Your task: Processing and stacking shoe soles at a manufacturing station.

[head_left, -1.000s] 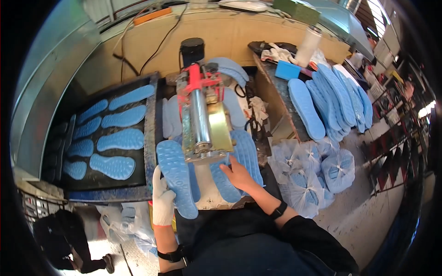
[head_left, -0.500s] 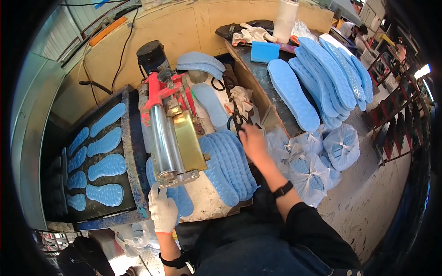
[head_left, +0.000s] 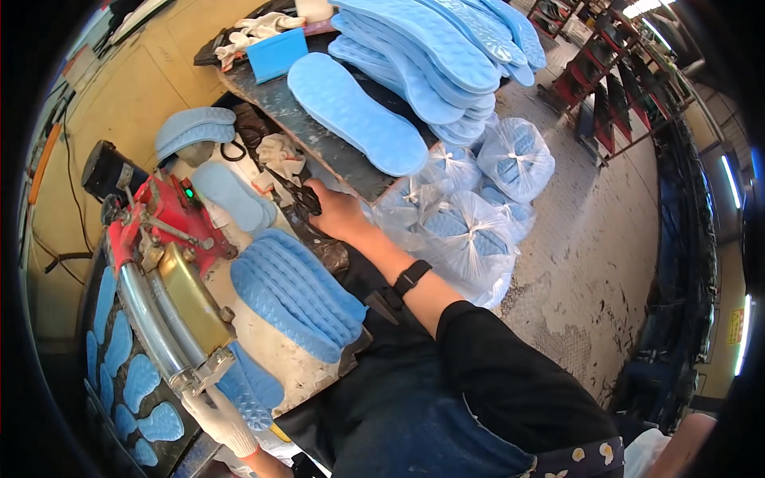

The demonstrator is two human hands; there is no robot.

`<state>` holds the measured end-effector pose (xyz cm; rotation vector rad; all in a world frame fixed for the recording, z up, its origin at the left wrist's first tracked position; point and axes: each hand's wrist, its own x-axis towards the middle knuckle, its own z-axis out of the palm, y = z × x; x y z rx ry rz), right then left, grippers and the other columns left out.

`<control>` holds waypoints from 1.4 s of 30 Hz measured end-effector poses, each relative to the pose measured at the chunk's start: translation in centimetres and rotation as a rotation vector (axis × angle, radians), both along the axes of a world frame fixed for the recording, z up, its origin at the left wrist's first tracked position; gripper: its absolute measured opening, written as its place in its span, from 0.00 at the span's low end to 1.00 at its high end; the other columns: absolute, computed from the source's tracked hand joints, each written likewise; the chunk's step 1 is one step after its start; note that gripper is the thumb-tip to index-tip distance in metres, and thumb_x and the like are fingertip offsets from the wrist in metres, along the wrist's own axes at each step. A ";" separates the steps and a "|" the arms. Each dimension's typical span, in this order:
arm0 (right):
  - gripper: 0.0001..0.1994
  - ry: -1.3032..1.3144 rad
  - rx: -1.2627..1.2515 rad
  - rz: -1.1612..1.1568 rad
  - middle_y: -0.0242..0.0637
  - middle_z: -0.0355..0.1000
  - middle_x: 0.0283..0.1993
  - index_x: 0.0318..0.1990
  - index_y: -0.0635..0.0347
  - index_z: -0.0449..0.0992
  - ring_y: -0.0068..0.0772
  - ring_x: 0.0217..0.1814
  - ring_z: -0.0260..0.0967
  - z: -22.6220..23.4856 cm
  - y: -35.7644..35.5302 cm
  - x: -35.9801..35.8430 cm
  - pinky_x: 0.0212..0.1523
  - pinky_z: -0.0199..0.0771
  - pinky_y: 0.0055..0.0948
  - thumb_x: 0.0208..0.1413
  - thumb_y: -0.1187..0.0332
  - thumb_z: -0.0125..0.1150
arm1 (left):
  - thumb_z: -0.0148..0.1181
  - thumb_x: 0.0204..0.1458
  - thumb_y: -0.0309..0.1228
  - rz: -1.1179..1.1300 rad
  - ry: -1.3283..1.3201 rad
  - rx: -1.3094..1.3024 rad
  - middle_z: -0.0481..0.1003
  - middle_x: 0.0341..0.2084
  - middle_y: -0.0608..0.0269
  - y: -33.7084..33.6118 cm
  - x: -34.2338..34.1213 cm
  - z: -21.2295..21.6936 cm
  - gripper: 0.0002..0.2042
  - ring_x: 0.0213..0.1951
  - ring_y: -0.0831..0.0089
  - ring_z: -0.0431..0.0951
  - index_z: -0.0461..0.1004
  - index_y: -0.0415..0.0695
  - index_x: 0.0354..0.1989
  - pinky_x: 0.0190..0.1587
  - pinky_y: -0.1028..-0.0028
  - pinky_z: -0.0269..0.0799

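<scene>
My right hand (head_left: 341, 211) is closed round the black handles of a pair of scissors (head_left: 303, 196), beside a crumpled white glove (head_left: 280, 153). On my left hand (head_left: 221, 422) is a white knitted glove. Its fingers, partly hidden, are closed at the lower metal end of a machine (head_left: 187, 307) with a red mount, a chrome cylinder and a brass-coloured block. Between my hands, a row of blue textured insoles (head_left: 296, 291) leans on the worn pale worktop (head_left: 267, 338). More blue insoles (head_left: 251, 390) lie beside the machine's lower end.
Blue insoles (head_left: 358, 111) are piled on a dark table to the right, near a blue box (head_left: 276, 55). Tied clear bags (head_left: 470, 227) of blue pieces rest below it. Flat blue pieces (head_left: 142, 381) lie on a dark surface at left. A rack (head_left: 610, 95) stands far right.
The view has swung right, so the machine appears farther left. My right hand, earlier reaching toward the scissors, now grips their handles. My left hand stays at the machine's lower end.
</scene>
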<state>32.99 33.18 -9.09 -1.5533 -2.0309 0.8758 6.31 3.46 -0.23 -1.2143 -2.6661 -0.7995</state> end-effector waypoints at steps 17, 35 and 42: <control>0.19 -0.505 -0.324 -0.693 0.53 0.68 0.48 0.52 0.46 0.68 0.61 0.47 0.70 -11.5 -18.2 32.9 0.48 0.72 0.48 0.53 0.55 0.58 | 0.53 0.59 0.29 -0.233 0.264 -0.193 0.72 0.50 0.44 -2.2 6.9 4.0 0.18 0.49 0.50 0.74 0.68 0.34 0.56 0.54 0.64 0.68; 0.20 -0.724 -0.273 -0.642 0.50 0.66 0.41 0.47 0.51 0.69 0.53 0.41 0.72 -16.2 -19.0 31.8 0.38 0.74 0.47 0.48 0.55 0.63 | 0.54 0.58 0.28 -0.177 0.272 -0.054 0.76 0.40 0.46 -2.2 8.1 4.8 0.11 0.41 0.54 0.77 0.74 0.35 0.45 0.46 0.64 0.72; 0.21 -0.687 -0.228 -0.681 0.49 0.66 0.41 0.47 0.51 0.70 0.51 0.40 0.72 -17.6 -17.1 31.7 0.35 0.73 0.47 0.47 0.55 0.64 | 0.54 0.58 0.26 -0.196 0.275 -0.072 0.77 0.39 0.46 -2.1 8.2 5.0 0.10 0.40 0.54 0.77 0.74 0.34 0.44 0.45 0.65 0.72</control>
